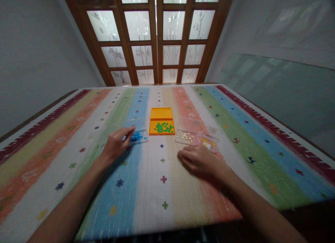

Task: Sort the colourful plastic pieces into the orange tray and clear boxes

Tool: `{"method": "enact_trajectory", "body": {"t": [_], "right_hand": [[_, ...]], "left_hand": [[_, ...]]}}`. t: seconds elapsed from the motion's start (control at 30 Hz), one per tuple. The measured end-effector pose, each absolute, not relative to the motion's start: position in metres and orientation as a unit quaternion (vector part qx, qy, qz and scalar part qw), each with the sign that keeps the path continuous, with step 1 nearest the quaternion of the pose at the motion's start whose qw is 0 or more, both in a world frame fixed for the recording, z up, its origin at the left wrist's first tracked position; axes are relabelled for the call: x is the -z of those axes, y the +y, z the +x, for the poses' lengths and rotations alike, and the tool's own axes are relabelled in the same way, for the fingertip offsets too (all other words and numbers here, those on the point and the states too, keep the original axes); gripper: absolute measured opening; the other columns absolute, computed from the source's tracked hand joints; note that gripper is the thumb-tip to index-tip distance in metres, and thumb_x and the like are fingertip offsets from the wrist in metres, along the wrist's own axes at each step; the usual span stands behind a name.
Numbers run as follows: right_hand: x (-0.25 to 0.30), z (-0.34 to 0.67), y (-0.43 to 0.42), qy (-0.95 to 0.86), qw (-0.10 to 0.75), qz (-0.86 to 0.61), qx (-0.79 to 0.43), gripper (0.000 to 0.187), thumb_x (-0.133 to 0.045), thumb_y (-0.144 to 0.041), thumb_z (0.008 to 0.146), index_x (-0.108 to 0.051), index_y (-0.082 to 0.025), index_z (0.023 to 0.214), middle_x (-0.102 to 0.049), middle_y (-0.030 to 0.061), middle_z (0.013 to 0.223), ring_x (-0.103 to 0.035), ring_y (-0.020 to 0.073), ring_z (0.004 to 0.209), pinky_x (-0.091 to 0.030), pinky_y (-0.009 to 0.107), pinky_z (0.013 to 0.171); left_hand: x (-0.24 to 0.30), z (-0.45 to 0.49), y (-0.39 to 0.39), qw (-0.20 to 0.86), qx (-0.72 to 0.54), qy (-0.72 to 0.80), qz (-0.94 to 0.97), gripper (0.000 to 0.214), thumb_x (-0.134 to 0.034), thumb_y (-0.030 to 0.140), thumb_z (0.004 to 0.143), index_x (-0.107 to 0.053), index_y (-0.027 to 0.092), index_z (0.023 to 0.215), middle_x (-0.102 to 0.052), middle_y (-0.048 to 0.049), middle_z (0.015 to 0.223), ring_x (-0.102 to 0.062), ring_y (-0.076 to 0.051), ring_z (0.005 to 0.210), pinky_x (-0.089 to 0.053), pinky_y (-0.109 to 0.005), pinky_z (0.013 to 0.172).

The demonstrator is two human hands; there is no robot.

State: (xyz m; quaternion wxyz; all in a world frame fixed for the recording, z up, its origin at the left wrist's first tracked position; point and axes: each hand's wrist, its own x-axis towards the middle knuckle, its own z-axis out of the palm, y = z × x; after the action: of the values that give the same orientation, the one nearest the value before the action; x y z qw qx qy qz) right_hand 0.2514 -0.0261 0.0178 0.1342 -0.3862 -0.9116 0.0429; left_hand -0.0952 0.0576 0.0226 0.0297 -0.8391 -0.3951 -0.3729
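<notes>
My left hand (117, 142) is over the near left side of a clear plastic box (147, 140) of small blue pieces (137, 136). Its fingers are drawn together; whatever they pinch is too small to make out. My right hand (195, 157) rests low on the cloth, just in front of two clear boxes, with its fingers curled and their tips partly hidden. Pale cream pieces (186, 136) lie in one clear box (176, 141), and yellow pieces (206, 142) in the smaller box (215, 149) beside it. Between the hands, farther off, small green pieces (163, 127) fill the front half of an opened orange case (161, 113).
A striped, patterned tablecloth (163, 166) covers the table. Clear lids seem to lie behind the side boxes. Beyond the far edge stands a wooden door with glass panes (142, 56). A glassy panel (282, 86) leans along the right wall.
</notes>
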Motion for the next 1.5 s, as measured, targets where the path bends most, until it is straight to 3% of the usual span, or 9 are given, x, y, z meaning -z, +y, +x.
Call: {"method": "enact_trajectory", "body": {"t": [0.13,0.3,0.63,0.97,1.1,1.2,1.27,1.37,1.5], "right_hand": [[-0.018,0.251,-0.026,-0.913,0.128,-0.385,-0.049,0.021,-0.044,-0.012,0.093,-0.056,-0.018,0.077,-0.057,0.0013,0.07,-0.037,0.0122,0.06,-0.02,0.034,0.061],[-0.021,0.25,-0.029,-0.912,0.116,-0.389,-0.054,0.023,-0.042,-0.012,0.093,-0.057,-0.018,0.077,-0.057,0.0014,0.07,-0.037,0.0123,0.06,-0.02,0.034,0.061],[-0.011,0.249,-0.031,-0.913,0.113,-0.39,-0.037,0.023,-0.042,-0.013,0.095,-0.058,-0.018,0.079,-0.058,0.0012,0.069,-0.038,0.0131,0.059,-0.018,0.035,0.061],[-0.006,0.244,-0.04,-0.916,0.164,-0.365,-0.009,0.031,-0.036,-0.012,0.099,-0.06,-0.019,0.081,-0.058,0.0016,0.067,-0.042,0.0152,0.058,-0.022,0.036,0.06],[-0.006,0.245,-0.037,-0.917,0.173,-0.358,-0.009,0.031,-0.035,-0.012,0.1,-0.062,-0.018,0.086,-0.06,0.002,0.068,-0.046,0.0154,0.058,-0.024,0.035,0.061],[-0.008,0.246,-0.034,-0.916,0.183,-0.356,-0.003,0.032,-0.034,-0.011,0.1,-0.063,-0.018,0.087,-0.06,0.0018,0.067,-0.048,0.0154,0.058,-0.025,0.034,0.061],[-0.008,0.246,-0.033,-0.915,0.187,-0.356,-0.004,0.032,-0.035,-0.011,0.099,-0.063,-0.018,0.088,-0.06,0.0015,0.066,-0.049,0.0154,0.057,-0.026,0.034,0.06],[-0.007,0.246,-0.032,-0.916,0.189,-0.353,-0.012,0.03,-0.036,-0.011,0.099,-0.064,-0.017,0.09,-0.061,0.0018,0.066,-0.051,0.0153,0.058,-0.028,0.033,0.06],[-0.006,0.246,-0.031,-0.918,0.188,-0.348,-0.024,0.028,-0.038,-0.01,0.097,-0.065,-0.017,0.092,-0.064,0.0028,0.069,-0.054,0.0149,0.06,-0.032,0.031,0.06]], "left_hand": [[-0.027,-0.08,0.044,0.114,0.384,-0.353,-0.846,0.023,-0.053,0.027,0.102,-0.069,0.017,0.088,-0.072,-0.0033,0.076,-0.065,-0.015,0.063,-0.052,-0.027,0.062],[-0.024,-0.056,0.023,0.149,0.387,-0.316,-0.853,0.04,-0.059,0.02,0.097,-0.048,0.019,0.059,-0.044,0.005,0.051,-0.04,-0.01,0.043,-0.031,-0.027,0.047],[-0.001,-0.038,0.006,0.038,0.372,-0.243,-0.895,0.042,-0.051,0.008,0.097,-0.042,0.021,0.058,-0.037,0.0058,0.049,-0.03,-0.011,0.043,-0.023,-0.034,0.047],[0.002,-0.033,-0.003,0.022,0.415,-0.229,-0.88,0.04,-0.053,0.001,0.095,-0.042,0.02,0.062,-0.035,0.0076,0.049,-0.029,-0.01,0.041,-0.018,-0.037,0.045],[0.005,-0.032,-0.002,0.026,0.405,-0.227,-0.885,0.031,-0.052,0.002,0.096,-0.05,0.019,0.07,-0.042,0.0061,0.053,-0.035,-0.011,0.044,-0.025,-0.032,0.044],[0.002,-0.033,0.0,0.014,0.382,-0.218,-0.898,0.018,-0.045,0.005,0.1,-0.062,0.012,0.096,-0.055,-0.0012,0.067,-0.052,-0.014,0.059,-0.043,-0.026,0.052],[-0.002,-0.035,0.002,0.0,0.373,-0.209,-0.904,0.024,-0.042,0.006,0.101,-0.06,0.008,0.116,-0.063,-0.0088,0.084,-0.061,-0.018,0.079,-0.055,-0.029,0.068],[-0.01,-0.038,0.004,-0.005,0.373,-0.199,-0.906,0.032,-0.042,0.004,0.101,-0.056,0.009,0.129,-0.063,-0.0134,0.101,-0.063,-0.02,0.097,-0.059,-0.033,0.083],[-0.019,-0.042,0.005,0.007,0.376,-0.205,-0.904,0.03,-0.043,0.008,0.104,-0.056,0.012,0.13,-0.063,-0.0119,0.104,-0.063,-0.019,0.101,-0.06,-0.031,0.083]]}}
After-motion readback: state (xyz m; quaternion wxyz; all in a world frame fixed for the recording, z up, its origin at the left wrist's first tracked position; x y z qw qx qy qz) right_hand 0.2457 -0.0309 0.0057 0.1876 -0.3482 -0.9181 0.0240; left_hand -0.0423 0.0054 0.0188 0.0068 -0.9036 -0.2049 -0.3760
